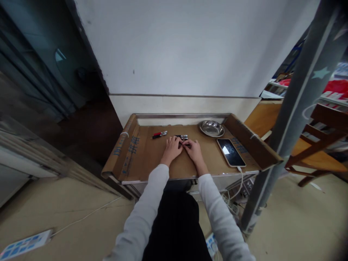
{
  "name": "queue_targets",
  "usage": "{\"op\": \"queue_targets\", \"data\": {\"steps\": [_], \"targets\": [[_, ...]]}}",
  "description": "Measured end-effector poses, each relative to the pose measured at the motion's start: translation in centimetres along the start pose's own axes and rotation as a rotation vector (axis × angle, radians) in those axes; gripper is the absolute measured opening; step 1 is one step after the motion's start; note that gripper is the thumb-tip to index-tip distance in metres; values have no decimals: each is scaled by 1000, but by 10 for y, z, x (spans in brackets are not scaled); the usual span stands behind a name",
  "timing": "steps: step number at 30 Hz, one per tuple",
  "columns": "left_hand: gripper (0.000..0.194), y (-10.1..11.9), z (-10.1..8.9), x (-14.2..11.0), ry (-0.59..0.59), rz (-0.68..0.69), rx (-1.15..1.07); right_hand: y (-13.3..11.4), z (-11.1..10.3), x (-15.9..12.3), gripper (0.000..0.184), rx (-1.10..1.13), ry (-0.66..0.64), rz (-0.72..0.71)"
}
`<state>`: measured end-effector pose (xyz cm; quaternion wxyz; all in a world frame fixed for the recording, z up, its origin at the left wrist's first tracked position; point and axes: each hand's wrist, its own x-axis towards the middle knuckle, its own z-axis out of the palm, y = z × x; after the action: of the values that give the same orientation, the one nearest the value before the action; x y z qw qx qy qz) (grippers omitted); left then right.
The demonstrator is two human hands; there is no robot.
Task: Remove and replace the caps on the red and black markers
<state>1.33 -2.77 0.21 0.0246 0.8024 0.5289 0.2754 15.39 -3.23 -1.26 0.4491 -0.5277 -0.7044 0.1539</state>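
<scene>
My left hand [172,149] and my right hand [193,150] meet low over the cardboard, fingertips almost touching. A small dark, slim piece [187,145] shows at the fingertips of my right hand, which pinches it. The fingers of my left hand curl in towards the same spot, and what they hold is hidden. Just beyond the hands lie a few black, pen-like sticks with silvery ends [182,137], partly covered by my left fingers. To the left, a red stick [159,133] rests alongside a black one [158,136], also silver-ended.
Cardboard [146,159] lines the table, with raised side flaps. A round metal dish [212,128] stands at the back right. In front of it lies a phone [231,152] with a white cable [241,181]. A grey post [282,137] rises beyond the right edge, near a wooden chair [320,156].
</scene>
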Motion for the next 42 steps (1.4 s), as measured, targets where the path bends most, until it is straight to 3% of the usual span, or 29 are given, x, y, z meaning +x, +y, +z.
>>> {"op": "queue_targets", "data": {"steps": [13, 21, 29, 33, 42], "targets": [[9, -4, 2, 1, 93, -111, 60, 0, 0, -1, 18, 34, 103, 4], [10, -2, 0, 2, 123, -132, 25, -1, 3, -1, 23, -101, 58, -32], [39, -4, -6, 2, 406, -507, 52, -5, 3, -2, 22, -99, 57, -33], [48, -7, -2, 2, 385, -551, 50, -6, 3, -2, 23, -95, 65, -25], [48, -5, -2, 1, 368, -605, 100, -8, 2, -3, 23, -105, 89, -26]]}}
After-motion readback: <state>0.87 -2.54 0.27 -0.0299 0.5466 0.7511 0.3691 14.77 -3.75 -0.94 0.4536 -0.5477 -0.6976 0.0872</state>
